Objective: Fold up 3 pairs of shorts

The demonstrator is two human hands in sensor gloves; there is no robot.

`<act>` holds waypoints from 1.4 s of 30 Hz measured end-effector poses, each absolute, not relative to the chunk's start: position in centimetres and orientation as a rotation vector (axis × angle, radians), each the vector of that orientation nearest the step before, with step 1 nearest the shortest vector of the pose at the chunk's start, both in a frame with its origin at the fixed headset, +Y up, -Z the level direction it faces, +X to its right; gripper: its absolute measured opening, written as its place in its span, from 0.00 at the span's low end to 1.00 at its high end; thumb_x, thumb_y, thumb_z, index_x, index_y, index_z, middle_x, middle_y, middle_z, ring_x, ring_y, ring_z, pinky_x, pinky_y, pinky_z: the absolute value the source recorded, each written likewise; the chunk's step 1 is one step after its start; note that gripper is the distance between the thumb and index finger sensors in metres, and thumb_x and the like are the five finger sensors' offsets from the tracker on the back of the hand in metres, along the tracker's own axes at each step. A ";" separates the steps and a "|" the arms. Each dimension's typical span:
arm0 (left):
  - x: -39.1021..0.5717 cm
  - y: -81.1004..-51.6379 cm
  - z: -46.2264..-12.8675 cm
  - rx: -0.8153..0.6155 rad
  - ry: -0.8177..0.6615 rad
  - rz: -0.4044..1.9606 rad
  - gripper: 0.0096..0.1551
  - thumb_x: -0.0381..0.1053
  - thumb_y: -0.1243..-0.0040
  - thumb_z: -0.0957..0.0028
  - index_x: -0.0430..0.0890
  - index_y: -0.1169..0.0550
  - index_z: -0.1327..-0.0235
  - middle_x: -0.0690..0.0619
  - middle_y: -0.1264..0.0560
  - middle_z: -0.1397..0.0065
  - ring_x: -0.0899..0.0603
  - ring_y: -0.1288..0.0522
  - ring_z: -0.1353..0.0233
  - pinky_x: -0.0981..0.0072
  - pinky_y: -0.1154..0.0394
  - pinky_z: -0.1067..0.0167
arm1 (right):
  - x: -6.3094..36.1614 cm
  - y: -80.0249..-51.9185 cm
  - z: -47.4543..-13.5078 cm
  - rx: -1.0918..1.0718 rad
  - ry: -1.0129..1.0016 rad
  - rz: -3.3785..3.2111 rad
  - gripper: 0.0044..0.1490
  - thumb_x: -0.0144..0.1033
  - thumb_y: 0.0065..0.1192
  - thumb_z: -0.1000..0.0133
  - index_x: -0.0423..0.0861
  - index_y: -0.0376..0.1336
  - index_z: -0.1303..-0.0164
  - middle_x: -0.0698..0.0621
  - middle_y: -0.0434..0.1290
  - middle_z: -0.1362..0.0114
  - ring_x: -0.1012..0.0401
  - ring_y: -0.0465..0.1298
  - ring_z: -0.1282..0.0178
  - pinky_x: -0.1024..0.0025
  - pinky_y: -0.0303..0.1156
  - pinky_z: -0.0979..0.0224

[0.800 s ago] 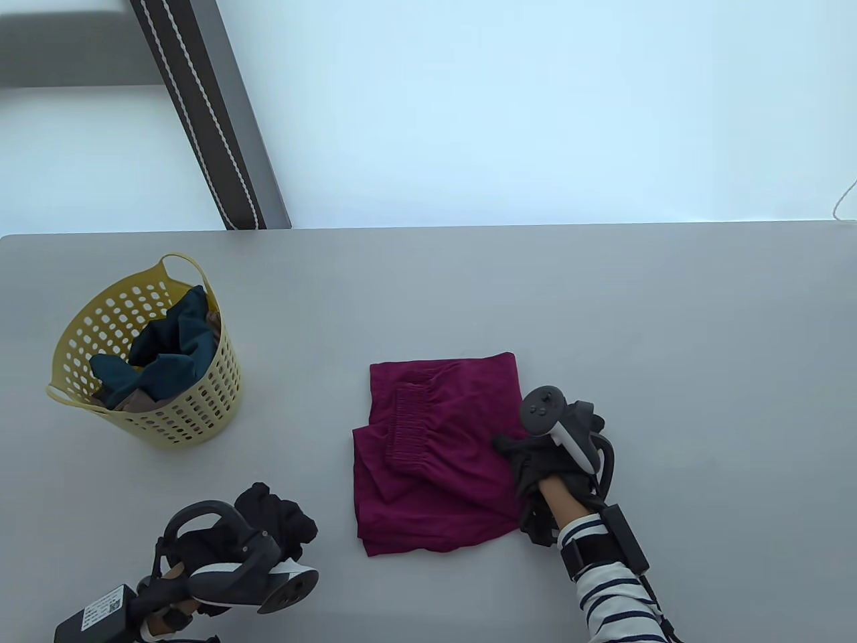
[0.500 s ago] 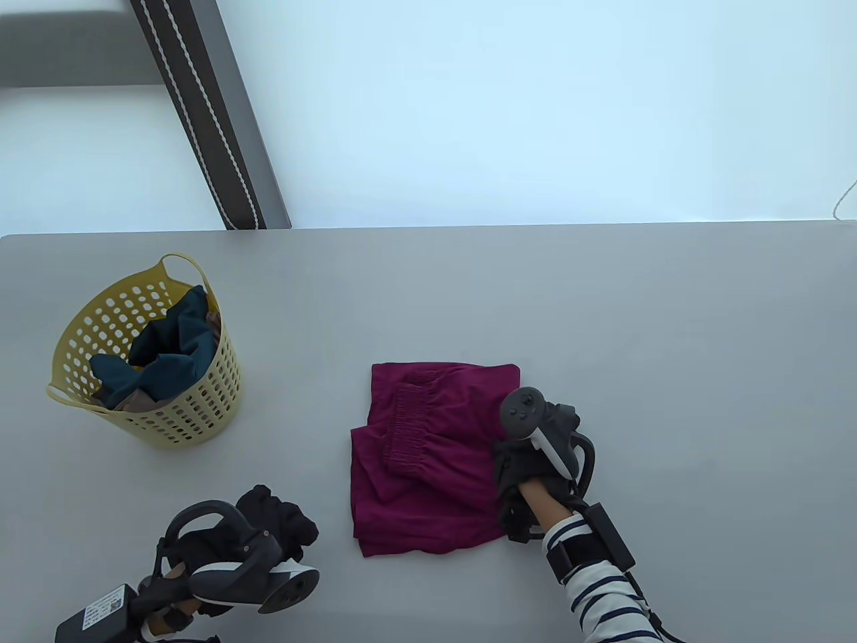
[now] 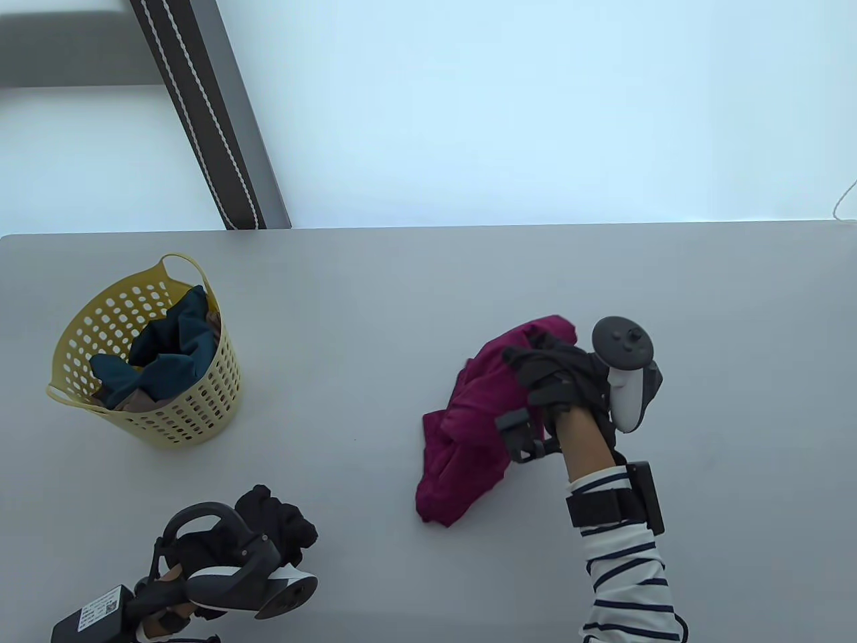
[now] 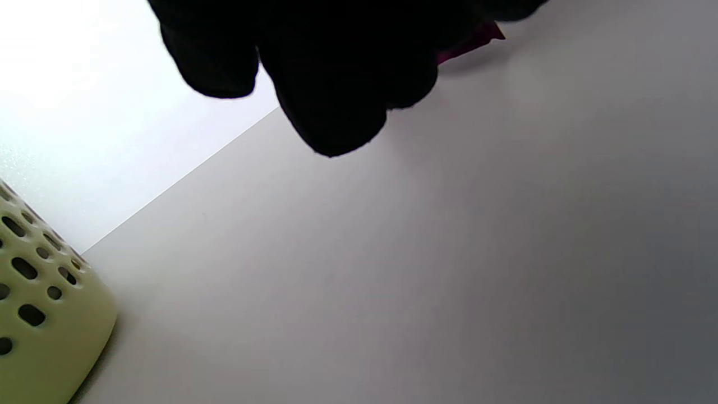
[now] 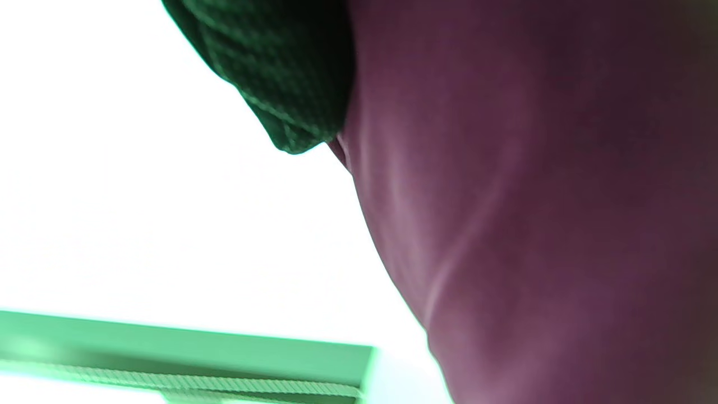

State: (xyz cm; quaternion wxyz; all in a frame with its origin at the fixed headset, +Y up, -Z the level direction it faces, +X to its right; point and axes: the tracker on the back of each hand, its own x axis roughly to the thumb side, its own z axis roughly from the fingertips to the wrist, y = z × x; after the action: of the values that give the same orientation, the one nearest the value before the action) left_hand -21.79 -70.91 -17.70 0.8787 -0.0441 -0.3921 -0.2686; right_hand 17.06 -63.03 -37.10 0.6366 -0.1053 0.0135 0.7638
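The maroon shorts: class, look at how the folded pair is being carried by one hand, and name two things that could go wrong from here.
1. The right hand grips the maroon shorts at one end only; the rest hangs bunched towards the table, so the fold may well come undone.
2. The left hand rests idle near the table's front edge, giving no support, so the cloth could drag or slip.
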 end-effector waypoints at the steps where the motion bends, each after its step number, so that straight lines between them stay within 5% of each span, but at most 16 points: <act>1: -21.8 -71.0 -17.7 -0.101 -0.818 -0.557 0.21 0.59 0.55 0.48 0.57 0.34 0.43 0.60 0.23 0.36 0.53 0.16 0.40 0.48 0.23 0.32 | 18.1 -62.1 -37.6 -0.252 -0.027 1.682 0.22 0.33 0.68 0.50 0.37 0.63 0.53 0.35 0.74 0.43 0.54 0.87 0.57 0.62 0.83 0.54; 5: -21.8 -71.0 -17.8 -0.111 -0.817 -0.553 0.21 0.59 0.55 0.48 0.57 0.34 0.43 0.60 0.23 0.36 0.53 0.16 0.41 0.48 0.23 0.32 | 22.8 -60.3 -38.2 -0.287 -0.262 1.514 0.21 0.35 0.67 0.48 0.44 0.60 0.50 0.42 0.72 0.37 0.58 0.86 0.48 0.65 0.82 0.45; 9: -21.7 -71.0 -17.9 -0.115 -0.815 -0.556 0.21 0.59 0.55 0.48 0.57 0.34 0.43 0.60 0.23 0.36 0.53 0.16 0.40 0.48 0.23 0.32 | 27.5 -61.7 -37.8 -0.387 -0.395 1.430 0.20 0.35 0.65 0.45 0.51 0.57 0.47 0.49 0.67 0.31 0.60 0.82 0.37 0.65 0.77 0.32; 11: -21.7 -70.9 -17.9 -0.118 -0.813 -0.558 0.21 0.59 0.55 0.48 0.57 0.34 0.43 0.60 0.23 0.36 0.53 0.16 0.41 0.48 0.23 0.32 | 29.8 -64.1 -37.5 -0.474 -0.385 1.440 0.22 0.34 0.62 0.44 0.51 0.55 0.43 0.49 0.63 0.26 0.56 0.76 0.27 0.57 0.70 0.25; 13: -21.7 -70.9 -18.0 -0.118 -0.809 -0.558 0.21 0.59 0.55 0.48 0.57 0.34 0.43 0.60 0.23 0.36 0.53 0.16 0.40 0.48 0.23 0.31 | 31.0 -66.4 -37.2 -0.557 -0.355 1.525 0.29 0.31 0.59 0.43 0.47 0.51 0.34 0.42 0.53 0.20 0.38 0.57 0.20 0.38 0.54 0.25; 14: -21.7 -70.9 -18.0 -0.120 -0.808 -0.559 0.21 0.59 0.55 0.48 0.57 0.34 0.43 0.60 0.23 0.36 0.53 0.16 0.40 0.48 0.23 0.31 | 31.7 -68.2 -36.9 -0.652 -0.299 1.630 0.37 0.33 0.58 0.43 0.43 0.46 0.27 0.33 0.45 0.20 0.28 0.45 0.24 0.32 0.45 0.29; 16: -21.7 -70.9 -18.0 -0.119 -0.804 -0.562 0.21 0.59 0.55 0.48 0.57 0.34 0.42 0.60 0.23 0.36 0.53 0.16 0.40 0.48 0.23 0.32 | 32.4 -70.7 -36.0 -0.888 -0.118 1.817 0.56 0.46 0.55 0.43 0.27 0.31 0.26 0.16 0.34 0.30 0.18 0.39 0.37 0.28 0.45 0.40; 18: -21.8 -70.9 -18.1 -0.120 -0.799 -0.567 0.21 0.59 0.55 0.48 0.57 0.34 0.42 0.60 0.23 0.36 0.53 0.16 0.40 0.48 0.23 0.31 | 32.6 -72.5 -35.2 -0.987 0.073 1.834 0.62 0.50 0.51 0.41 0.24 0.22 0.30 0.13 0.27 0.33 0.17 0.34 0.40 0.27 0.41 0.42; 20: -21.8 -70.9 -18.1 -0.123 -0.796 -0.569 0.22 0.59 0.55 0.48 0.57 0.34 0.42 0.60 0.23 0.35 0.53 0.16 0.40 0.48 0.24 0.31 | 32.7 -73.4 -34.7 -0.986 0.028 1.786 0.64 0.51 0.48 0.41 0.25 0.18 0.32 0.14 0.24 0.35 0.18 0.31 0.41 0.27 0.38 0.44; 25: -21.8 -70.8 -18.2 -0.126 -0.794 -0.578 0.22 0.59 0.56 0.48 0.56 0.34 0.42 0.60 0.23 0.35 0.53 0.16 0.40 0.48 0.24 0.31 | 32.6 -71.7 -34.8 -0.876 -0.085 1.712 0.65 0.58 0.40 0.39 0.31 0.08 0.39 0.16 0.17 0.37 0.19 0.26 0.41 0.27 0.35 0.43; 31: -21.9 -70.7 -18.2 -0.111 -0.785 -0.584 0.22 0.59 0.56 0.48 0.56 0.35 0.41 0.60 0.24 0.35 0.53 0.16 0.40 0.48 0.24 0.31 | 30.1 -64.2 -34.6 -0.546 -0.360 2.050 0.65 0.64 0.33 0.39 0.37 0.03 0.42 0.20 0.11 0.38 0.22 0.22 0.38 0.29 0.32 0.38; 34: -21.9 -70.7 -18.2 -0.110 -0.783 -0.585 0.23 0.59 0.56 0.48 0.56 0.35 0.41 0.60 0.24 0.34 0.53 0.17 0.39 0.48 0.24 0.31 | 26.3 -60.3 -32.5 -0.275 -0.591 2.329 0.64 0.64 0.34 0.40 0.40 0.04 0.39 0.24 0.12 0.34 0.25 0.22 0.33 0.31 0.31 0.31; 39: -22.0 -70.7 -18.4 -0.110 -0.772 -0.587 0.23 0.59 0.56 0.48 0.56 0.35 0.41 0.59 0.24 0.34 0.52 0.17 0.39 0.48 0.24 0.31 | 20.6 -59.7 -28.7 0.142 -0.758 2.822 0.59 0.61 0.40 0.41 0.41 0.16 0.27 0.27 0.20 0.26 0.27 0.29 0.25 0.33 0.36 0.27; 40: -22.0 -70.8 -18.4 -0.111 -0.769 -0.588 0.23 0.59 0.56 0.48 0.56 0.35 0.41 0.59 0.24 0.34 0.53 0.17 0.39 0.48 0.24 0.31 | 19.4 -60.5 -27.8 0.217 -0.764 2.943 0.56 0.60 0.42 0.42 0.42 0.23 0.23 0.29 0.25 0.23 0.28 0.33 0.23 0.33 0.38 0.26; 42: -22.1 -70.8 -18.6 -0.113 -0.762 -0.591 0.23 0.59 0.56 0.48 0.56 0.35 0.41 0.59 0.24 0.34 0.53 0.17 0.39 0.48 0.24 0.31 | 17.8 -62.2 -26.5 0.365 -0.709 3.159 0.39 0.57 0.47 0.44 0.43 0.55 0.29 0.37 0.58 0.21 0.35 0.59 0.21 0.37 0.54 0.25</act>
State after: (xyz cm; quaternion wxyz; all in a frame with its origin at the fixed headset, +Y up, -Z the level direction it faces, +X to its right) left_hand -22.10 -70.82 -18.56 0.8844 -0.0543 -0.3663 -0.2842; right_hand 17.84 -62.24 -26.52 -0.0581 0.1118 -0.2171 0.9680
